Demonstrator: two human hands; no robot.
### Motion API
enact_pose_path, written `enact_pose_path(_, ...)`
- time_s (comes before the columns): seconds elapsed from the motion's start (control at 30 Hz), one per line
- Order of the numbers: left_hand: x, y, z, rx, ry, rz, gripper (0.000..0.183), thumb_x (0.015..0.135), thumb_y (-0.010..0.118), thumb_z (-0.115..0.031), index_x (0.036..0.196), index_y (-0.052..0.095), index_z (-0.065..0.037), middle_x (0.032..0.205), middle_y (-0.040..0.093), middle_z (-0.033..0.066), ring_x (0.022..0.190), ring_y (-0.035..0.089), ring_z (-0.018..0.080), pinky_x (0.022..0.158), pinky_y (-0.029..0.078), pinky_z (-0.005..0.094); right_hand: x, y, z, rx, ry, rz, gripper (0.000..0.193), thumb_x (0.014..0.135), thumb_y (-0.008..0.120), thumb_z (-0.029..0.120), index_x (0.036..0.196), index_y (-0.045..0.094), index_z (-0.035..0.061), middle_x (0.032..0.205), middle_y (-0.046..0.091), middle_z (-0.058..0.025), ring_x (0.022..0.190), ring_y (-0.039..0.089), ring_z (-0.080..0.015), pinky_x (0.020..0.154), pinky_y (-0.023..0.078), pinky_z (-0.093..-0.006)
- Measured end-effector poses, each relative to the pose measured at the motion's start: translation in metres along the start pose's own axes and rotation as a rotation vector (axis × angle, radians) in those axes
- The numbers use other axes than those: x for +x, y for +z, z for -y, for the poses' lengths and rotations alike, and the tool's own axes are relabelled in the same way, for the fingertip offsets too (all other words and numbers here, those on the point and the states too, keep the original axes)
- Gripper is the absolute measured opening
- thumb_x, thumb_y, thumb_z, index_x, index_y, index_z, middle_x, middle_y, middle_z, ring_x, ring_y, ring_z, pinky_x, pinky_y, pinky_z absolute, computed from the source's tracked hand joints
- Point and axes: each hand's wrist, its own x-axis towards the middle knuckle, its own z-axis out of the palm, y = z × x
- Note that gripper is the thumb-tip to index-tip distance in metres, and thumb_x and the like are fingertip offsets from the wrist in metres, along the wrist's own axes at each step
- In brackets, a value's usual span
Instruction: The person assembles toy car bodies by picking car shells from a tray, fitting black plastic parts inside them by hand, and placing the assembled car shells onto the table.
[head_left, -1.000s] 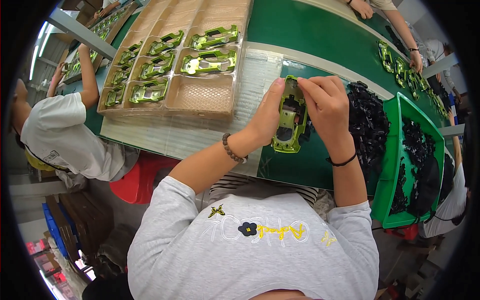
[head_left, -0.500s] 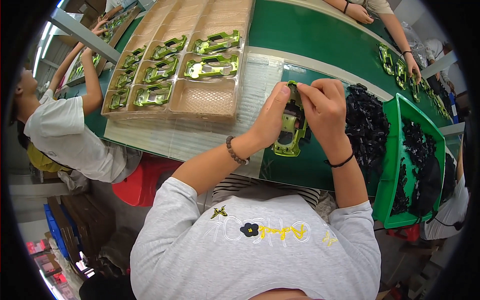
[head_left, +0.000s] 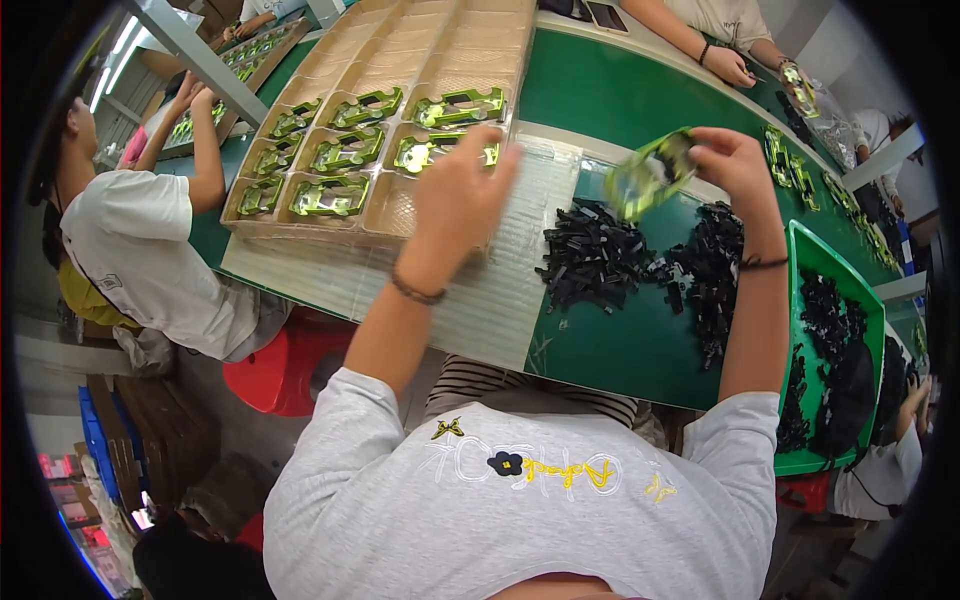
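Observation:
My right hand [head_left: 742, 175] grips one end of a green toy car body shell [head_left: 640, 187], held tilted above the table and blurred by motion. Over the front right part of the brown compartment tray [head_left: 462, 62] is my left hand [head_left: 452, 205], also smeared, so its fingers cannot be read clearly. It partly covers a green car shell [head_left: 415, 153] lying in a compartment. Several more green shells [head_left: 345, 148] sit in the tray's nearer compartments. Below the held shell lies a heap of small black plastic parts [head_left: 597, 250].
A second black heap [head_left: 708, 270] lies beside a green bin [head_left: 795, 255] holding more black parts. Across the green table [head_left: 610, 85], a co-worker's hand [head_left: 728, 66] shows, with green shells [head_left: 790, 165] at the right. Another person [head_left: 140, 235] works at the left.
My hands have parted. The right one has lifted the car shell up and to the right; the left has let go and moved left over the tray. The near black heap is now uncovered.

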Motion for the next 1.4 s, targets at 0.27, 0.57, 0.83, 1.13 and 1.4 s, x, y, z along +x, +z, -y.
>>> enact_pose_path(0.27,0.016,-0.020,0.081,0.306,-0.237,0.286,0.050,0.090,0.041,-0.050,0.099,0.059,-0.004,0.074,0.065,0.0191,0.071,0.064,0.0360,0.066,0.049,0.0428,0.123,-0.045,-0.165,-0.670,-0.049,-0.295,0.018,0.082,0.060,0.002,0.099,0.057,-0.0002,0.093,0.061,-0.0152,0.085,0.062,-0.0278,0.076,0.054,-0.0337)
enact_pose_path(0.57,0.015,-0.017,0.063,-0.462,-0.140,-0.104,0.024,0.091,0.053,-0.023,0.082,0.053,-0.001,0.071,0.059,0.0060,0.058,0.057,0.0091,0.051,0.047,0.0229,0.137,-0.051,-0.122,0.547,0.380,-0.537,0.010,0.083,0.061,0.009,0.085,0.056,0.0009,0.078,0.054,-0.0084,0.067,0.053,-0.0213,0.056,0.046,-0.0349)
enact_pose_path(0.83,0.008,0.001,-0.016,-1.054,0.024,0.038,0.058,0.083,0.046,-0.002,0.134,0.020,-0.003,0.094,0.060,0.0177,0.070,0.058,0.0145,0.049,0.052,0.0278,-0.053,0.003,0.001,-0.780,-0.200,0.266,0.031,0.067,0.068,0.003,0.098,0.065,0.0039,0.094,0.066,-0.0106,0.089,0.062,-0.0242,0.077,0.048,-0.0335)
enact_pose_path(1.13,0.004,0.085,0.014,-1.889,-0.381,0.724,0.032,0.082,0.045,-0.013,0.110,0.052,0.000,0.094,0.061,0.0130,0.070,0.061,0.0201,0.060,0.054,0.0341,-0.084,0.011,-0.029,-0.992,-0.131,0.213,0.031,0.063,0.067,-0.003,0.094,0.066,-0.0003,0.092,0.066,-0.0157,0.087,0.063,-0.0289,0.075,0.050,-0.0372)
enact_pose_path(1.4,-0.020,0.064,-0.032,-1.739,-0.463,0.680,0.056,0.093,0.031,-0.051,0.126,0.043,-0.007,0.106,0.057,0.0144,0.092,0.060,0.0266,0.077,0.053,0.0398,-0.103,0.022,-0.003,-0.278,-0.276,0.213,0.027,0.068,0.070,-0.003,0.094,0.066,0.0004,0.084,0.059,-0.0026,0.068,0.051,-0.0086,0.059,0.042,-0.0215)
